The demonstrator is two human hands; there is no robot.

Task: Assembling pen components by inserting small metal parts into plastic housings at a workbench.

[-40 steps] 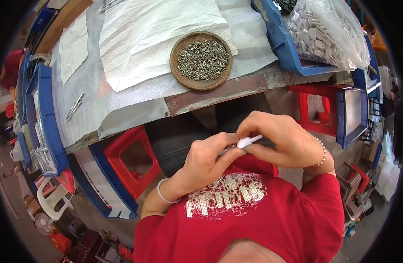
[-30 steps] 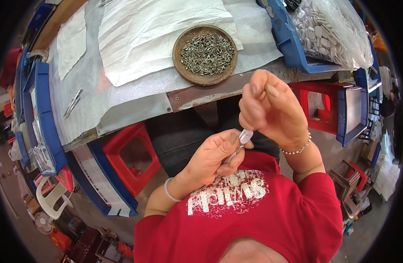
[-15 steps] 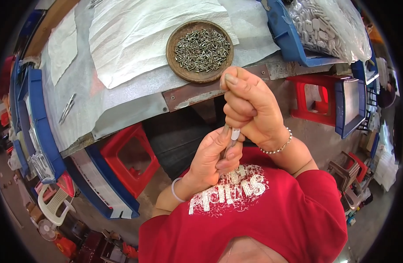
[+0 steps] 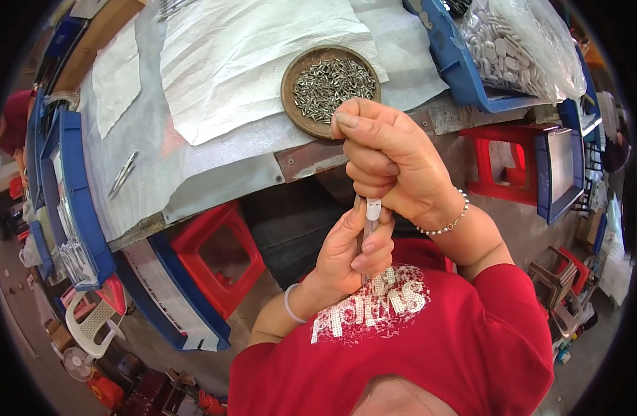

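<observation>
Small white plastic cap (image 4: pixel 373 208) on a thin grey rod (image 4: pixel 367 229) sat between both of my hands, held out in front of my chest, below the near edge of the workbench (image 4: pixel 214 173). My right hand (image 4: pixel 394 166) was curled into a loose fist above it, the fingers (image 4: pixel 363 149) folded down so that the cap showed just beneath them; I could not tell exactly which fingertips pinched it. My left hand (image 4: pixel 349 253) was closed snugly around the lower part of the rod, thumb laid along it and fingers wrapped tight. The two hands touched one another at the cap. A beaded bracelet (image 4: pixel 446 223) ringed my right wrist and a pale band (image 4: pixel 290 305) my left.

On the bench, just beyond my right knuckles, stood a round brown dish (image 4: pixel 294 104) heaped with small metal pins (image 4: pixel 332 83). It rested partly on a sheet of white paper (image 4: pixel 249 62). Further left on the grey cover lay a pair of tweezers (image 4: pixel 123 173), well apart from my hands. A blue bin (image 4: pixel 457 69) holding a clear bag of pale parts (image 4: pixel 512 48) stood at the right end of the bench. Red plastic stools (image 4: pixel 218 256) stood on the floor under the bench.
</observation>
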